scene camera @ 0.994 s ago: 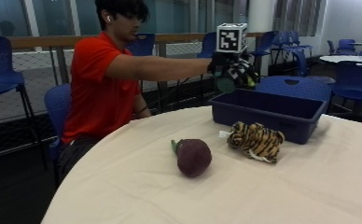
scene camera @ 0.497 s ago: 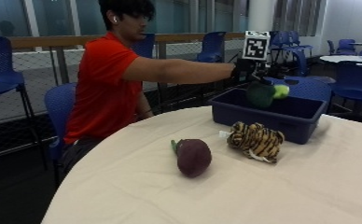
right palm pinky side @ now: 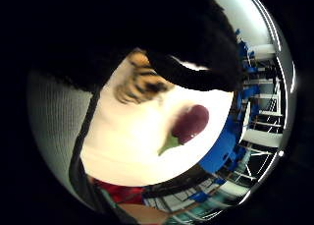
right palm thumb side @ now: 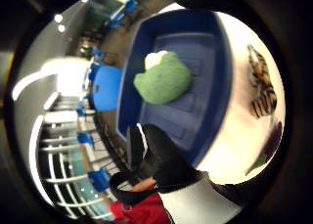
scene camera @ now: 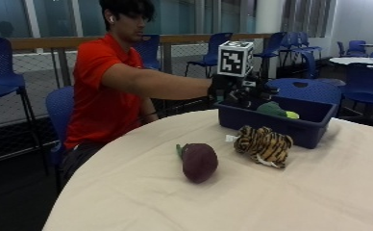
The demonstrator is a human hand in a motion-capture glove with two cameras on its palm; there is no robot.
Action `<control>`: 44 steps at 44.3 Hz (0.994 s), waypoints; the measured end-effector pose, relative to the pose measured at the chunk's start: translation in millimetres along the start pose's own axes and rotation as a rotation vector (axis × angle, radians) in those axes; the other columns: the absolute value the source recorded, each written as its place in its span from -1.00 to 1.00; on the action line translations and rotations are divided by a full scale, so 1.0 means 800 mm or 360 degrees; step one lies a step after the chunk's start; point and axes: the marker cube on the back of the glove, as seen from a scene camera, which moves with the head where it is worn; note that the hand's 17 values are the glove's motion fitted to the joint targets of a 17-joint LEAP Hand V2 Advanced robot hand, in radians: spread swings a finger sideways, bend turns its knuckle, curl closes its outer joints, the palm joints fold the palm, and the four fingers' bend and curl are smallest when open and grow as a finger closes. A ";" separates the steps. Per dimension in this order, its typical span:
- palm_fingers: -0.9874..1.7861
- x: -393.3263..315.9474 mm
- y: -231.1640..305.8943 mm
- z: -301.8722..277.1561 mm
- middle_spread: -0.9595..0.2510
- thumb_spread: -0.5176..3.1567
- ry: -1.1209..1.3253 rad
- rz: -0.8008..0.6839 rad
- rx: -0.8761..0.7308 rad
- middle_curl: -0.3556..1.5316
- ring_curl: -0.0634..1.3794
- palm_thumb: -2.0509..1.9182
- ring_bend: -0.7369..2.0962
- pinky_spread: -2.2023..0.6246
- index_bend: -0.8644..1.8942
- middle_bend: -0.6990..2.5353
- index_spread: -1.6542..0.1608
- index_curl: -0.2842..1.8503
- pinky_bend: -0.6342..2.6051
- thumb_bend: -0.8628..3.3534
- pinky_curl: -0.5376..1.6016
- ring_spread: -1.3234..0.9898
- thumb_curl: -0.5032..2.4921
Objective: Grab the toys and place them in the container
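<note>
A person in a red shirt [scene camera: 100, 91] sits at a round worktop [scene camera: 250, 192] with a pale cloth on it. The right arm reaches out over the near end of the blue container [scene camera: 273, 122]. The gloved right hand [scene camera: 238, 89] hangs just above the container's edge. Its fingers hold nothing; from the thumb side they look slack and let go, with a dark finger [right palm thumb side: 161, 160] showing near the container wall.

A green toy [right palm thumb side: 164, 79] with a bit of yellow and white on it lies inside the blue container, on its floor. In the outside view it peeks over the rim.

Two toys are on the worktop, outside the container. A stripy tiger toy [scene camera: 263, 144] lies just beside the front wall of the container. A dark purple toy [scene camera: 199, 161] with a green stalk, shaped like an eggplant, lies a little nearer the person, apart from the tiger.

Blue chairs [scene camera: 1, 67] and a railing stand behind the person. Another blue chair [scene camera: 308, 89] is just past the container.
</note>
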 end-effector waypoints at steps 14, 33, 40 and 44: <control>-0.43 0.154 0.053 0.029 0.47 -0.13 -0.0076 0.0343 -0.0062 -0.40 -0.68 -0.01 -0.38 0.65 -0.25 -0.49 0.35 -0.31 -0.01 -0.63 -0.17 0.18 -0.44; -0.44 0.268 0.107 0.125 0.49 -0.15 0.0002 0.0617 -0.0214 -0.43 -0.72 -0.01 -0.39 0.66 -0.26 -0.51 0.37 -0.36 0.07 -0.62 -0.15 0.19 -0.49; -0.40 0.262 0.106 0.144 0.52 -0.12 0.0004 0.0611 -0.0210 -0.46 -0.69 0.05 -0.31 0.63 -0.30 -0.54 0.39 -0.41 0.16 -0.59 -0.12 0.19 -0.48; -0.33 0.261 0.106 0.143 0.52 -0.10 0.0001 0.0613 -0.0213 -0.47 -0.66 0.08 -0.25 0.60 -0.25 -0.52 0.37 -0.41 0.16 -0.58 -0.12 0.19 -0.47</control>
